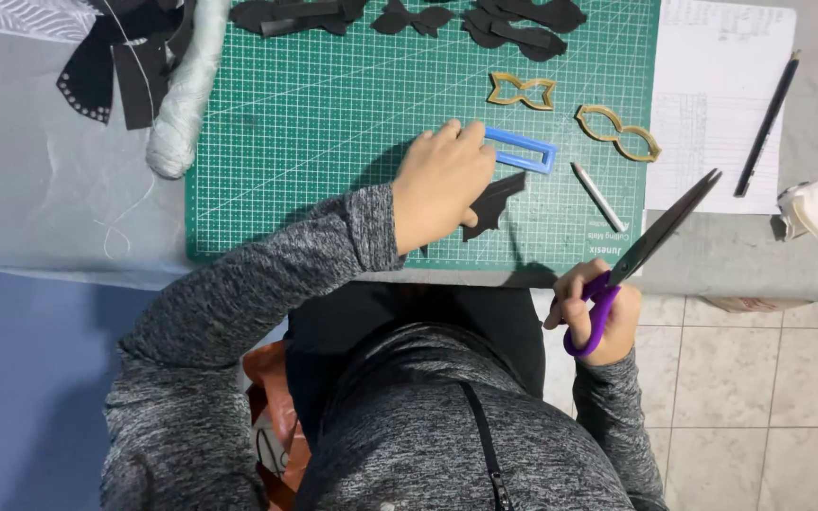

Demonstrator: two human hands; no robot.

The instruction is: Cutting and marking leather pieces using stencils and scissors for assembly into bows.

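Observation:
My left hand [439, 182] rests on the green cutting mat [314, 123], its fingers touching the end of a blue rectangular frame template [523, 149]. A black cut piece of material [496, 202] lies just under and to the right of that hand. Off the table's front edge, my right hand [595, 320] grips purple-handled scissors [650, 241], whose blades point up and right and are slightly parted. A white marking pencil [598, 197] lies on the mat between the two hands.
Two gold-coloured templates, a bow shape [521, 91] and a wavy shape [618, 132], lie on the mat. Several black cut pieces [513, 24] line the far edge. A white thread spool [185, 90], paper sheet [721, 95], black pencil [767, 123] and crumpled tissue [805, 208] surround it.

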